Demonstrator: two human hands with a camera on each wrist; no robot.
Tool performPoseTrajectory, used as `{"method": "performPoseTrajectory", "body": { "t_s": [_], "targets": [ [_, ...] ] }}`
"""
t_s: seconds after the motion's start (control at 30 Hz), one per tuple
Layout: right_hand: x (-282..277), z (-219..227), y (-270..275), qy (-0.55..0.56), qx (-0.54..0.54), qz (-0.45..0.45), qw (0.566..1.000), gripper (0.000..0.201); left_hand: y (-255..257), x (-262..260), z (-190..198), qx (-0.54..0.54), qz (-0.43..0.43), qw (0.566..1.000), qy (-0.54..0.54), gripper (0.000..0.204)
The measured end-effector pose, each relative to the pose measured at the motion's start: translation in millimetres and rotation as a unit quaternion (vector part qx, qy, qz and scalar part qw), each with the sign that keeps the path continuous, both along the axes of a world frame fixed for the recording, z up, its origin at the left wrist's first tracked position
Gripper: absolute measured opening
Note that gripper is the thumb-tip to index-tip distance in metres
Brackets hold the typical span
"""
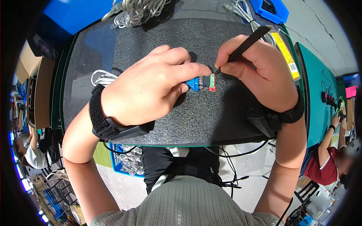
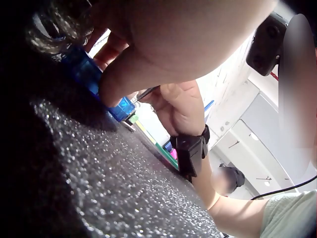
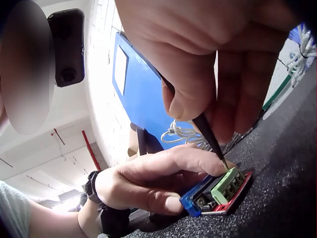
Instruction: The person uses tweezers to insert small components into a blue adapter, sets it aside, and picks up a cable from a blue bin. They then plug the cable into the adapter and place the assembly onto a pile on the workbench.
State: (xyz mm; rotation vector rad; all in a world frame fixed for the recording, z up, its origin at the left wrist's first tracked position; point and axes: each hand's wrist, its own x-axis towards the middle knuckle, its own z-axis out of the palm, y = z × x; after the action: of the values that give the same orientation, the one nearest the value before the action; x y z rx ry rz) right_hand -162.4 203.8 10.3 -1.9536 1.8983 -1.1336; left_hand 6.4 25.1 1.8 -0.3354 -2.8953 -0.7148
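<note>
A blue plug with a translucent shell (image 1: 193,83) lies low over the dark mat, joined to a small red circuit board (image 3: 245,186). On that board sits a green screw terminal block (image 3: 230,184) with a row of openings. My left hand (image 1: 147,83) holds the blue plug between thumb and fingers, its index fingertip beside the terminal block. My right hand (image 1: 260,71) pinches a slim black pointed tool (image 1: 249,43) slantwise. The tool's fine tip meets the top of the green block in the right wrist view. The plug's rear is mostly hidden under my left hand.
The speckled black mat (image 1: 181,124) covers the table. Bundled clear cables (image 1: 139,13) lie at the back, with a blue bin (image 1: 277,15) at the back right. A white cable loop (image 1: 103,78) is beside my left wrist. People sit at both sides.
</note>
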Motion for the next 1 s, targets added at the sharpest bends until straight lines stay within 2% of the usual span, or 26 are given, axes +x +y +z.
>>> {"method": "performPoseTrajectory", "body": {
  "t_s": [1.0],
  "targets": [
    [0.6,3.3,1.9,-0.005,0.015,0.002,1.000,0.011,-0.1,0.9,-1.2,0.003,-0.007,1.000,0.001,0.048]
  ]
}}
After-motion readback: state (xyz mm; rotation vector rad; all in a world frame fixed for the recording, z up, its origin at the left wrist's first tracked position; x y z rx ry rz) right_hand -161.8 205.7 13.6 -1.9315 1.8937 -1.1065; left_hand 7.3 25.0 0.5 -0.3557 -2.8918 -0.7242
